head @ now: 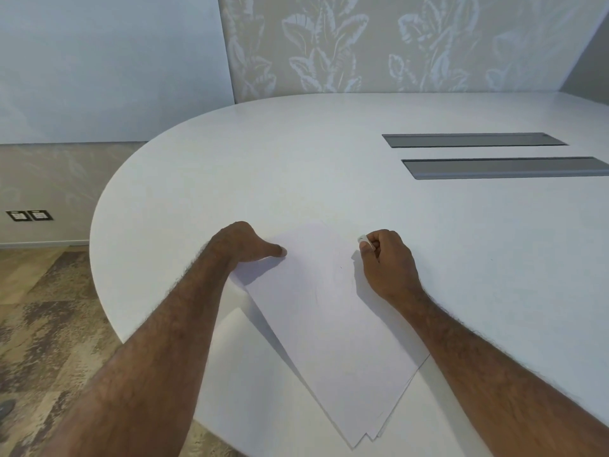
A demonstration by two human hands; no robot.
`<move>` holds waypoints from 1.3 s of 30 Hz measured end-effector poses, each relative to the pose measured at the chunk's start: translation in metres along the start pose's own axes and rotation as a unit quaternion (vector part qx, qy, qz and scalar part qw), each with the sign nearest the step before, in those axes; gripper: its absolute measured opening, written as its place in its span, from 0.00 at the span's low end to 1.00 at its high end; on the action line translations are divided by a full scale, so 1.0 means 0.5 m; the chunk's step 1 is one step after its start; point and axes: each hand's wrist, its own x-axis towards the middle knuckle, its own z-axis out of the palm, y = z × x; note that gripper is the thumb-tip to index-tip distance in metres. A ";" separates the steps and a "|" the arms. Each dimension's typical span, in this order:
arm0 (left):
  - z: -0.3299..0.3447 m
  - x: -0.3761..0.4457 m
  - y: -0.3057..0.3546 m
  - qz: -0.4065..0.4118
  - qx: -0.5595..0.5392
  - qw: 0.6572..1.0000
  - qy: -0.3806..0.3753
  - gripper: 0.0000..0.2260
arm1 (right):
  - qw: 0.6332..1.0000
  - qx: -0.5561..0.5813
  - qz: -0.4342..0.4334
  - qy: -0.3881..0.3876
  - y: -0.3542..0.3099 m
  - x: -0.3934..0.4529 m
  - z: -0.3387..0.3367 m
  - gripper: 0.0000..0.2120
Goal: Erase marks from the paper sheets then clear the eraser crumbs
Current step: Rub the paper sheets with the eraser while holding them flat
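A stack of white paper sheets (pixel 329 324) lies slanted on the white table (pixel 296 176), its near corners fanned out. Faint pencil marks show near the middle of the top sheet. My left hand (pixel 245 244) rests on the stack's upper left edge, thumb stretched onto the paper; its other fingers are hidden. My right hand (pixel 387 262) hovers at the stack's right edge and pinches a small white eraser (pixel 362 239) between thumb and curled fingers. No crumbs can be made out.
Two long grey cable slots (pixel 474 140) (pixel 507 168) are set into the table at the back right. The table's rounded edge runs to my left, with patterned carpet (pixel 49 308) below. Floor sockets (pixel 29 215) sit by the wall.
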 end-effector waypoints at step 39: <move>0.025 0.017 -0.024 0.145 -0.105 0.984 0.019 0.18 | 0.997 -0.066 0.026 -0.011 -0.041 -0.079 -0.033 0.07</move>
